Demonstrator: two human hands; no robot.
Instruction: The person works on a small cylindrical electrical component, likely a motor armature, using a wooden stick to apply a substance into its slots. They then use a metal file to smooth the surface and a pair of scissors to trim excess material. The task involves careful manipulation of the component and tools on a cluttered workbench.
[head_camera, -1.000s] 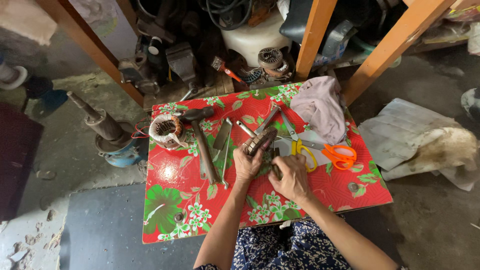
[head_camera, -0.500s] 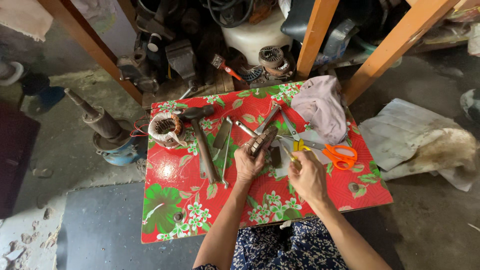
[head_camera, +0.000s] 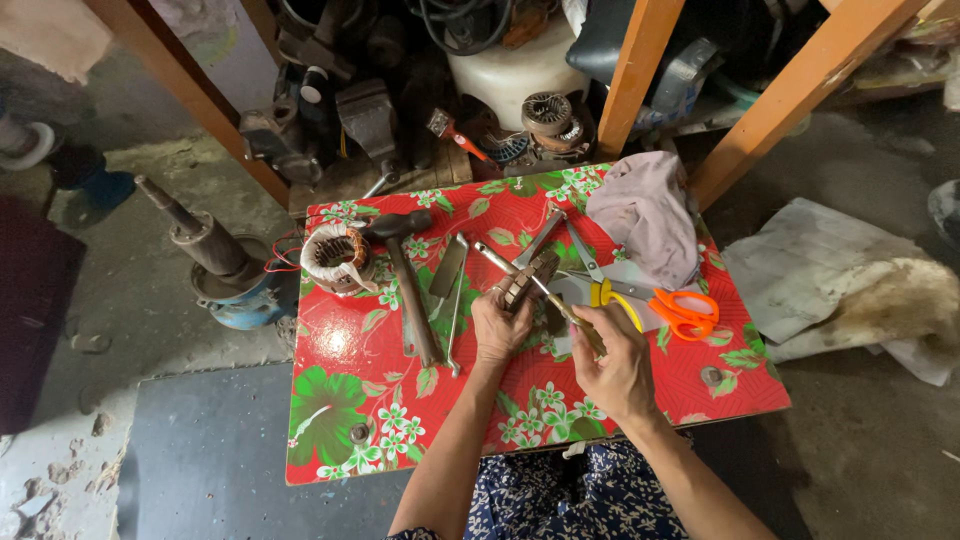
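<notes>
My left hand (head_camera: 497, 328) grips a small brown ribbed metal part (head_camera: 527, 280) over the middle of a red flowered table (head_camera: 340, 400). My right hand (head_camera: 613, 362) holds a thin rod-like tool (head_camera: 520, 275) by its handle; the shaft runs up and left, past the brown part. Right beside my hands lie pliers with yellow handles (head_camera: 600, 290) and orange-handled scissors (head_camera: 685, 312). To the left lie a hammer (head_camera: 405, 275) and a flat metal bar (head_camera: 447, 268).
A copper-wound motor stator (head_camera: 336, 258) sits at the table's left. A pink cloth (head_camera: 645, 215) lies at the back right. Behind the table are motor parts, a vise (head_camera: 365, 115) and orange wooden legs (head_camera: 630, 75). A motor with a shaft (head_camera: 215, 255) stands on the floor at left.
My right hand has moved from the brown part down and right, and now holds the thin tool by its handle. My left hand stays on the brown part.
</notes>
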